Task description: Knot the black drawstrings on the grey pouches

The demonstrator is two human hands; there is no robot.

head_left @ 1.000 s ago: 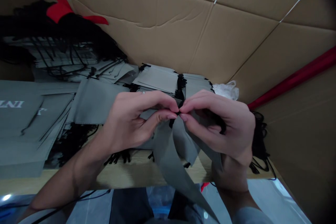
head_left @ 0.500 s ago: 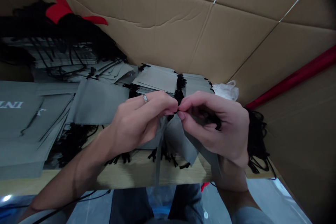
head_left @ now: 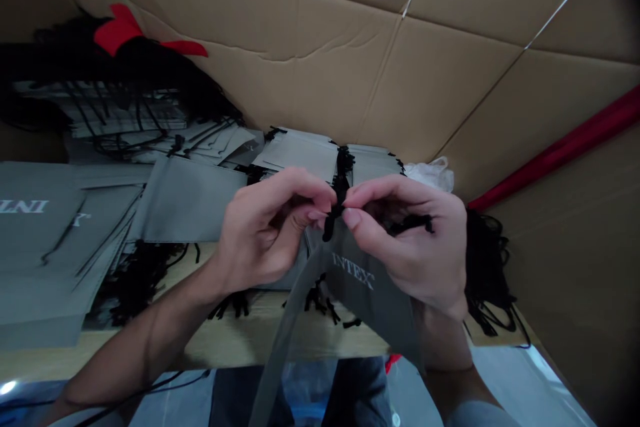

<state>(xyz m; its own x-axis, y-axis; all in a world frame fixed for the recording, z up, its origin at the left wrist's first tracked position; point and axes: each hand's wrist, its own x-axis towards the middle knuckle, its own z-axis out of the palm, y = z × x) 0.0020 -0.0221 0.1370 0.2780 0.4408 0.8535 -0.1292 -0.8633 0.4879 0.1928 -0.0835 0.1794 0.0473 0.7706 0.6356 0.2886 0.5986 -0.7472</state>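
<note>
My left hand point(head_left: 277, 227) and my right hand point(head_left: 407, 240) meet at the middle of the view, fingertips almost touching. Both pinch a black drawstring cord point(head_left: 330, 223), which looks bunched or knotted between them. From the cord hangs a grey drawstring bag point(head_left: 357, 280) with white "INTEX" lettering, partly behind my right hand. A black cord end also pokes out by my right hand's curled fingers. The bag's near edge droops past the front of the wooden table point(head_left: 230, 340). What lies inside each pinch is hidden.
Stacks of grey bags point(head_left: 300, 150) with black cord ends lie behind my hands. More grey bags point(head_left: 40, 267) spread on the left. Bundled black cords point(head_left: 165, 73) with a red strip point(head_left: 117, 30) sit back left; another black bundle point(head_left: 487, 273) lies right. Cardboard walls point(head_left: 320, 27) enclose the table.
My left hand has rolled, so its thumb and finger pinch now show. The grey bag has swung, bringing its white lettering into sight, and more black cord shows between the fingertips.
</note>
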